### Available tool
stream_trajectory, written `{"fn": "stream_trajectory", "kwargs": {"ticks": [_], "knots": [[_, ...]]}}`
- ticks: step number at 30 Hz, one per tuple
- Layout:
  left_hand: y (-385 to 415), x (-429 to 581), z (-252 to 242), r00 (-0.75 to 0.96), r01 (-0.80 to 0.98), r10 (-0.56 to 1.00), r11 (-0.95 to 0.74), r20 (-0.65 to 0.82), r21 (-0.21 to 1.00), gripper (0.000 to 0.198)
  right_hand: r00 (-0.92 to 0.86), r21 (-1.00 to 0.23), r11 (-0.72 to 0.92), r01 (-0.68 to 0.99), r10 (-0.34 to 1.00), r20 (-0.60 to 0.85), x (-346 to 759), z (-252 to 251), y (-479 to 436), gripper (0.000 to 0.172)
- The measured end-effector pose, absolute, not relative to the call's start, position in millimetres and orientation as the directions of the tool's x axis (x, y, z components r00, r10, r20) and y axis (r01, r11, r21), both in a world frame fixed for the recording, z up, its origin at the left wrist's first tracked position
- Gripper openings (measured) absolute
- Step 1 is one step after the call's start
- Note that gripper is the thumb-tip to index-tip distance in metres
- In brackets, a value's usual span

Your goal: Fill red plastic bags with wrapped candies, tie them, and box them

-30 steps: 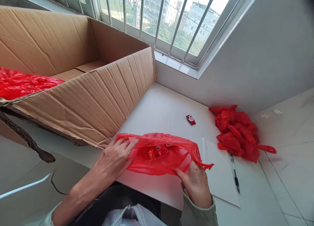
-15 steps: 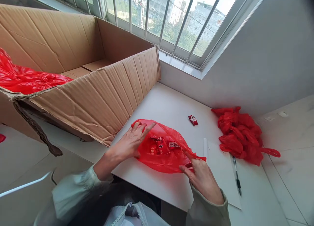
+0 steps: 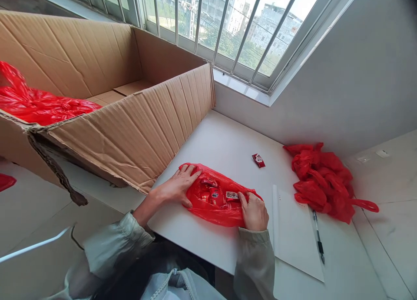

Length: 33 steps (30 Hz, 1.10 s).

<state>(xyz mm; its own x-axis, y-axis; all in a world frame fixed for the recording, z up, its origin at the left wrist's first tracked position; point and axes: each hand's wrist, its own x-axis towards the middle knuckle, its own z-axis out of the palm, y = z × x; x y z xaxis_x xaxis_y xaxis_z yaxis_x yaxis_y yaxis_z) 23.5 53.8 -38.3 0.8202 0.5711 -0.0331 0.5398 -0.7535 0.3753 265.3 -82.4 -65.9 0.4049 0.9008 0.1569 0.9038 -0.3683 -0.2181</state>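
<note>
"Two ends of the red bag (image 3: 211,216) on the white table (image 3: 208,139): how gripped?"
"The left hand (image 3: 180,183) lay spread; the right hand (image 3: 256,212) apparently pinched the bag."
"Likeliest fault?"
"If slackened, the bag could have collapsed over its packets (image 3: 215,196)."

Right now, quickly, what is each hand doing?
Left hand: open, fingers spread against one end of the open red bag.
Right hand: closed, holding the other end's edge.

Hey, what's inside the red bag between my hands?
Small red printed packets show inside the open red bag; anything beneath them or behind your right hand is covered.
</note>
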Motion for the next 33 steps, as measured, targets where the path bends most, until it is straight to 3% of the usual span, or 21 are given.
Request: {"fn": "stream_trajectory", "kwargs": {"ticks": [2, 5, 8, 10, 14, 20, 24, 28, 33], "knots": [[44, 20, -27, 0.823, 0.53, 0.569, -0.769, 0.005, 0.358, 0.073, 0.445, -0.219, -0.413, 0.884, 0.887, 0.121, 260, -59, -94, 0.045], [26, 20, -10, 0.83, 0.454, 0.526, -0.831, 0.185, 0.321, 0.038, 0.431, -0.266, -0.405, 0.875, 0.902, 0.042, 249, -49, -115, 0.041], [12, 28, -6, 0.838, 0.344, 0.421, -0.901, 0.347, 0.263, 0.023, 0.352, -0.285, -0.324, 0.902, 0.935, 0.051, 240, -38, -140, 0.036], [5, 33, -13, 0.85, 0.326, 0.384, -0.921, 0.361, 0.212, 0.018, 0.286, -0.268, -0.25, 0.931, 0.952, 0.105, 236, -28, -156, 0.038], [-4, 33, -37, 0.846, 0.331, 0.38, -0.924, 0.374, 0.19, 0.014, 0.036, -0.274, 0.018, 0.962, 0.981, 0.192, 228, 1, -165, 0.043], [-20, 18, -51, 0.821, 0.323, 0.385, -0.922, 0.42, 0.215, 0.011, -0.082, -0.542, 0.124, 0.831, 0.991, 0.102, 212, -12, -96, 0.037], [-25, 9, -57, 0.843, 0.321, 0.388, -0.918, 0.373, 0.232, 0.011, 0.005, -0.566, 0.059, 0.823, 0.994, 0.112, 221, -52, -61, 0.034], [-25, 8, -61, 0.835, 0.346, 0.434, -0.892, 0.339, 0.291, 0.011, 0.105, -0.572, -0.044, 0.819, 0.992, 0.074, 224, -55, -62, 0.032], [-21, 21, -59, 0.793, 0.424, 0.54, -0.822, 0.283, 0.381, 0.014, 0.157, -0.417, -0.108, 0.902, 0.984, 0.084, 202, -45, -76, 0.057]]}}
